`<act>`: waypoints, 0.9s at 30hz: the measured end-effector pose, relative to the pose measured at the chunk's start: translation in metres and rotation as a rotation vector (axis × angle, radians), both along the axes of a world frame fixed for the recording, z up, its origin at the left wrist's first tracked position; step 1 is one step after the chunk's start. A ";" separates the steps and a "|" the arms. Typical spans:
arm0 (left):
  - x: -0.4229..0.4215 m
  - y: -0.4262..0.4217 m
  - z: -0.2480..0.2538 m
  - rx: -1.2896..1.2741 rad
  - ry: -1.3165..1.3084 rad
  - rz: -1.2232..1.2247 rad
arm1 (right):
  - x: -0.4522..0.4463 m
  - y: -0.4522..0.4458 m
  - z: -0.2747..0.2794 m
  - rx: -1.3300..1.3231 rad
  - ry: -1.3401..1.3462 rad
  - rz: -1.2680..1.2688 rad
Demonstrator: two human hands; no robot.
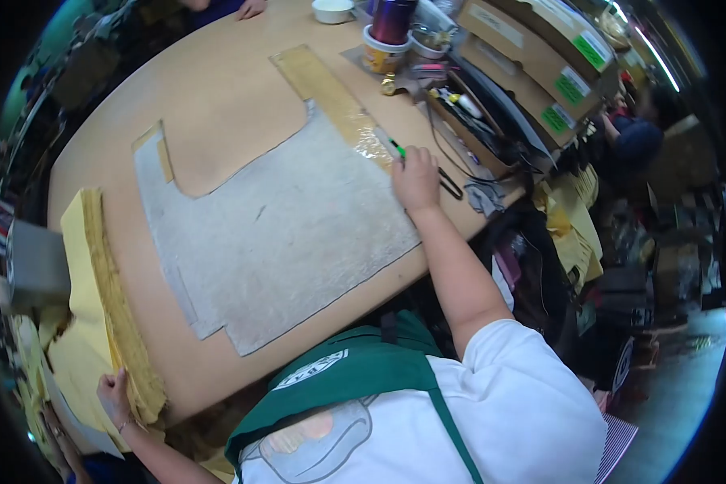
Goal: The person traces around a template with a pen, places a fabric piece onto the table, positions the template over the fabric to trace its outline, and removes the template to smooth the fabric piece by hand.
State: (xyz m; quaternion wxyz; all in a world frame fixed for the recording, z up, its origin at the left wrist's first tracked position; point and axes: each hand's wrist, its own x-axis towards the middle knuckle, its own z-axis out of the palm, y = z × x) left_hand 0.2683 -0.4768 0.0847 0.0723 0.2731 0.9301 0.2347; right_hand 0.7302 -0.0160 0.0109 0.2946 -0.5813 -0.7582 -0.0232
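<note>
A large grey sheet (274, 226) with a cut-out shape lies flat on the wooden table (210, 89). Along its upper right edge runs a tan strip (319, 85) with shiny clear tape over part of it. My right hand (417, 179) is closed around a green and black tool (397, 148) at the sheet's right edge. At the lower left, my left hand (114, 398) is closed at the edge of the thick yellow material (97, 282) that hangs over the table's left side; whether its fingers grip it is hard to make out.
Stacked cardboard boxes (532, 60) stand at the back right. Near them are a tray of tools (472, 121), a white tub (383, 55) with a purple cup and a white bowl (332, 10). Black-handled scissors (450, 184) lie right of my right hand. Another person's hand (251, 9) rests at the far edge.
</note>
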 end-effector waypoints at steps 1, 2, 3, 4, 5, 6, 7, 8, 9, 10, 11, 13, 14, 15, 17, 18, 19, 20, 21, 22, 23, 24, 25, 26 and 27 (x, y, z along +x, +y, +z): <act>-0.004 -0.002 -0.002 0.009 0.006 -0.010 | 0.000 0.000 0.000 0.005 0.007 0.007; -0.005 -0.002 -0.003 0.065 -0.040 0.018 | 0.001 -0.001 0.001 -0.006 0.007 0.000; -0.005 -0.003 -0.004 0.118 -0.086 0.052 | 0.000 -0.002 0.002 -0.019 0.009 -0.003; -0.004 -0.002 -0.003 0.173 -0.132 0.088 | 0.000 -0.002 0.003 -0.031 0.011 -0.003; -0.002 0.000 -0.003 0.217 -0.159 0.106 | 0.000 -0.001 0.002 -0.031 0.012 0.002; 0.001 0.001 -0.004 0.262 -0.188 0.126 | 0.001 -0.001 0.002 -0.036 0.017 0.002; 0.005 0.003 -0.004 0.305 -0.217 0.147 | 0.001 -0.001 0.002 -0.043 0.023 0.003; 0.008 0.006 -0.005 0.340 -0.183 0.142 | 0.001 -0.001 0.002 -0.048 0.029 0.007; 0.012 0.008 -0.007 0.374 -0.149 0.140 | 0.002 -0.001 0.003 -0.049 0.029 0.002; 0.014 0.008 -0.008 0.408 -0.112 0.142 | 0.002 -0.001 0.002 -0.050 0.031 0.001; 0.009 0.006 -0.010 0.365 -0.113 0.115 | 0.001 0.000 0.002 -0.052 0.034 0.003; -0.002 -0.003 -0.008 0.275 -0.106 0.080 | 0.002 0.000 -0.001 -0.003 0.017 0.010; -0.005 -0.006 -0.007 0.231 -0.062 0.074 | 0.002 0.001 -0.002 0.018 0.015 0.026; -0.006 -0.004 -0.004 0.183 -0.015 0.078 | 0.002 0.002 -0.004 0.047 0.018 0.044; 0.002 0.010 0.006 0.087 0.109 0.065 | 0.002 0.005 -0.008 0.054 0.013 0.059; 0.011 0.021 0.014 0.057 0.175 0.053 | 0.002 0.005 -0.007 0.034 0.001 0.050; 0.014 0.031 0.021 0.036 0.230 0.043 | 0.002 0.005 -0.007 0.031 0.000 0.051; 0.012 0.037 0.025 -0.002 0.238 0.069 | 0.001 0.006 -0.006 0.027 -0.003 0.049; 0.007 0.042 0.028 -0.037 0.245 0.091 | 0.001 0.005 -0.006 0.044 -0.012 0.063; 0.007 0.048 0.031 0.009 0.292 0.064 | 0.001 0.005 -0.005 0.063 -0.021 0.071; 0.009 0.056 0.034 0.054 0.341 0.032 | 0.001 0.004 -0.005 0.061 -0.021 0.068; 0.010 0.064 0.037 0.101 0.350 0.003 | 0.000 0.004 -0.004 0.060 -0.020 0.064; 0.010 0.072 0.038 0.147 0.361 -0.027 | 0.000 0.003 -0.003 0.038 -0.034 0.055; 0.008 0.080 0.035 0.173 0.455 -0.055 | 0.000 0.003 -0.002 0.016 -0.051 0.047; 0.009 0.089 0.035 0.195 0.548 -0.087 | 0.001 0.005 -0.004 0.031 -0.043 0.072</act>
